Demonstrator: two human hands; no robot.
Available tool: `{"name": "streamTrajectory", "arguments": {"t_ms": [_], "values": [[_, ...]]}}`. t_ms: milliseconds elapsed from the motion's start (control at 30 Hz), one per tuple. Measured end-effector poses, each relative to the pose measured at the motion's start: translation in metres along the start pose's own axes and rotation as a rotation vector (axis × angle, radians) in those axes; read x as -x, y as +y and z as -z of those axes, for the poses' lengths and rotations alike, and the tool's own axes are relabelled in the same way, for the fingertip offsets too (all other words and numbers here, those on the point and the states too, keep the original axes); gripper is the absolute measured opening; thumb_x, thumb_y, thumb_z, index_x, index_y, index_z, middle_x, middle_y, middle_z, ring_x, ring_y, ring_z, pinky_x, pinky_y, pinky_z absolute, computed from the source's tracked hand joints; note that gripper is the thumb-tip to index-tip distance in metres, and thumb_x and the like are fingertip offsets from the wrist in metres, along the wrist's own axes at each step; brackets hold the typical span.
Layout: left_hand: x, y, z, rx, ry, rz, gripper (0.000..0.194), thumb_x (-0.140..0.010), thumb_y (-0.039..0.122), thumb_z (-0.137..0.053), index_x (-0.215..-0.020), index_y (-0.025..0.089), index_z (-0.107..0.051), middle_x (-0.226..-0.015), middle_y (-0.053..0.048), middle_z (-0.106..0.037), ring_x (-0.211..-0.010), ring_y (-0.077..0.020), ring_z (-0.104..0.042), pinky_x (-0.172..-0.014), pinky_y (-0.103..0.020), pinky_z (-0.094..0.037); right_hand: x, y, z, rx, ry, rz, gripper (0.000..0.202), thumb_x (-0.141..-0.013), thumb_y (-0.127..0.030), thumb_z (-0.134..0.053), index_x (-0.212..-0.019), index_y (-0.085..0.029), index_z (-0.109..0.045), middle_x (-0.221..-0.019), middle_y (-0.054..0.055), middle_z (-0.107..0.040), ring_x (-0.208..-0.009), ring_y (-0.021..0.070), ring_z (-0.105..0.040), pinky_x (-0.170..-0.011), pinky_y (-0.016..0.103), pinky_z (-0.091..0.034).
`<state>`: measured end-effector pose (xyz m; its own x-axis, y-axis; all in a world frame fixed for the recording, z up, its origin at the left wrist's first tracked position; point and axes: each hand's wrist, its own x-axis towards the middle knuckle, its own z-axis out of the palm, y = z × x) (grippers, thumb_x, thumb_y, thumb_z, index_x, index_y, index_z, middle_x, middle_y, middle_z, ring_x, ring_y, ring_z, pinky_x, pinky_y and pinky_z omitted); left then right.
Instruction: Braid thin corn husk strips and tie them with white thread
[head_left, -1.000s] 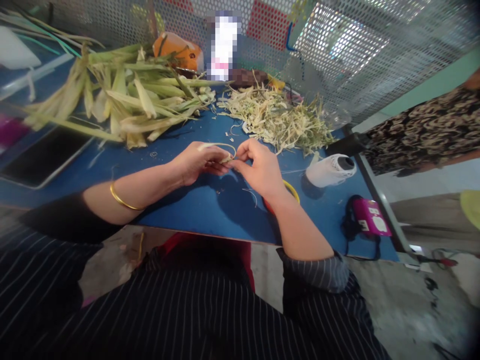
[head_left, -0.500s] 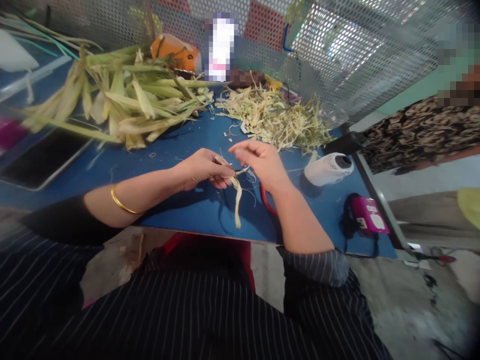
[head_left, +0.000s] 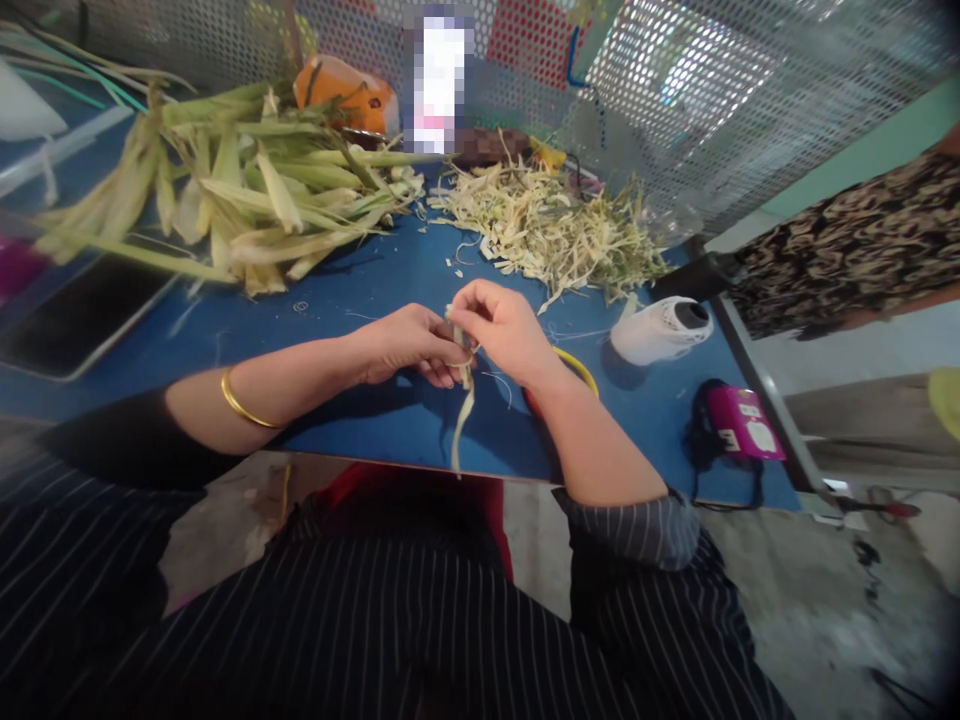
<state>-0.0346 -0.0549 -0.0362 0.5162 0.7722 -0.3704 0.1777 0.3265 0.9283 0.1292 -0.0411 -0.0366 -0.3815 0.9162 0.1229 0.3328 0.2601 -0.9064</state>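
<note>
My left hand [head_left: 416, 345] pinches a pale strip of corn husk [head_left: 463, 420], whose loose end hangs down over the table's front edge. Thumb and fingers of my right hand [head_left: 499, 330] are closed on the upper end of the husk, just above the left fingertips. Partly under my right forearm lies a looped tool handle, yellow and red [head_left: 576, 368]; the rest of it is hidden. A fine thread [head_left: 499, 380] curls on the blue table [head_left: 390, 425] beside the husk strip.
Whole corn husks [head_left: 247, 200] are heaped at the back left, shredded husk [head_left: 555, 230] at the back right. A white thread cone [head_left: 660, 330] and a magenta device [head_left: 750, 420] lie on the right. At left rests a dark tablet-like slab [head_left: 82, 310]. Another person's patterned clothing [head_left: 832, 250] shows at right.
My right hand has come in to the left and closed on the husk's upper end. The hanging end has swung a little left. More of the yellow handle now shows.
</note>
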Motion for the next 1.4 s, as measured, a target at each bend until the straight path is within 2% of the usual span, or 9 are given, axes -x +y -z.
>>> {"name": "streamTrajectory", "arguments": {"t_ms": [200,367,567,667,800,867,1000,1233,1400], "values": [[0.001,-0.001,0.001,-0.017,-0.149,-0.006,0.019,-0.073,0.027,-0.073,-0.081,0.01,-0.078,-0.073,-0.011,-0.074,-0.061,-0.0153,-0.069,-0.061,-0.024,-0.056,-0.008,0.007,0.0,-0.322,0.252,-0.072,0.027,-0.089,-0.045,-0.057,-0.08,-0.022,-0.046,-0.079,-0.002,-0.064,-0.05,0.0039,-0.053,-0.049,0.02,-0.042],[0.003,-0.001,0.0,0.005,-0.174,0.017,0.017,-0.074,0.025,-0.072,-0.08,0.011,-0.078,-0.069,-0.01,-0.073,-0.056,-0.0131,-0.067,-0.057,-0.021,-0.054,-0.011,0.013,0.0,-0.355,0.415,0.036,0.029,-0.091,-0.051,-0.052,-0.086,-0.024,-0.045,-0.086,-0.001,-0.064,-0.07,0.0086,-0.066,-0.064,0.023,-0.052],[0.0,0.0,0.005,0.197,-0.107,0.024,0.013,-0.074,0.022,-0.071,-0.079,0.011,-0.077,-0.068,-0.006,-0.071,-0.054,-0.011,-0.065,-0.057,-0.02,-0.054,-0.012,0.019,0.006,-0.331,0.281,0.004,0.011,-0.088,-0.032,-0.058,-0.092,-0.023,-0.053,-0.103,0.002,-0.065,-0.08,0.0111,-0.068,-0.077,0.03,-0.055],[-0.002,-0.001,0.009,0.282,-0.03,0.005,0.015,-0.073,0.021,-0.071,-0.083,0.011,-0.077,-0.069,-0.005,-0.071,-0.057,-0.0112,-0.065,-0.06,-0.022,-0.056,-0.01,0.017,0.019,-0.257,0.294,-0.083,0.022,-0.079,-0.022,-0.062,-0.101,-0.024,-0.06,-0.109,0.002,-0.064,-0.077,0.0103,-0.065,-0.073,0.029,-0.053],[-0.003,-0.001,0.01,0.313,-0.017,0.006,0.015,-0.072,0.02,-0.071,-0.082,0.01,-0.076,-0.07,-0.006,-0.071,-0.058,-0.0117,-0.064,-0.062,-0.023,-0.055,-0.003,0.007,0.024,-0.315,0.03,-0.16,0.019,-0.075,-0.024,-0.067,-0.094,-0.018,-0.067,-0.085,0.0,-0.065,-0.067,0.0084,-0.058,-0.064,0.025,-0.048],[-0.002,-0.001,0.01,0.306,-0.043,0.009,0.014,-0.072,0.021,-0.071,-0.08,0.01,-0.075,-0.071,-0.006,-0.071,-0.058,-0.0125,-0.065,-0.062,-0.024,-0.055,-0.001,0.003,0.017,-0.356,-0.005,-0.119,0.014,-0.075,-0.028,-0.07,-0.083,-0.017,-0.066,-0.071,-0.003,-0.061,-0.058,0.007,-0.053,-0.059,0.024,-0.045],[-0.001,-0.001,0.009,0.29,-0.021,0.014,0.013,-0.071,0.021,-0.07,-0.077,0.011,-0.074,-0.073,-0.007,-0.073,-0.06,-0.0138,-0.066,-0.064,-0.026,-0.055,0.001,0.001,0.004,-0.308,0.063,-0.062,0.014,-0.08,-0.029,-0.066,-0.074,-0.018,-0.059,-0.06,-0.005,-0.053,-0.052,0.0066,-0.049,-0.055,0.024,-0.04],[-0.002,0.002,0.011,0.337,0.0,0.037,0.019,-0.072,0.023,-0.071,-0.086,0.011,-0.077,-0.071,-0.007,-0.072,-0.059,-0.0142,-0.066,-0.064,-0.026,-0.057,-0.004,0.011,-0.007,-0.202,0.362,-0.037,0.006,-0.078,-0.022,-0.06,-0.074,-0.019,-0.057,-0.066,-0.005,-0.053,-0.06,0.008,-0.046,-0.06,0.024,-0.04],[-0.004,0.003,0.011,0.432,0.032,0.06,0.018,-0.076,0.019,-0.065,-0.085,0.009,-0.076,-0.072,-0.008,-0.072,-0.06,-0.0135,-0.066,-0.063,-0.023,-0.057,-0.004,0.018,-0.007,-0.085,0.402,-0.073,0.007,-0.081,-0.024,-0.058,-0.076,-0.02,-0.057,-0.068,-0.003,-0.054,-0.064,0.0102,-0.049,-0.065,0.027,-0.042]]}}
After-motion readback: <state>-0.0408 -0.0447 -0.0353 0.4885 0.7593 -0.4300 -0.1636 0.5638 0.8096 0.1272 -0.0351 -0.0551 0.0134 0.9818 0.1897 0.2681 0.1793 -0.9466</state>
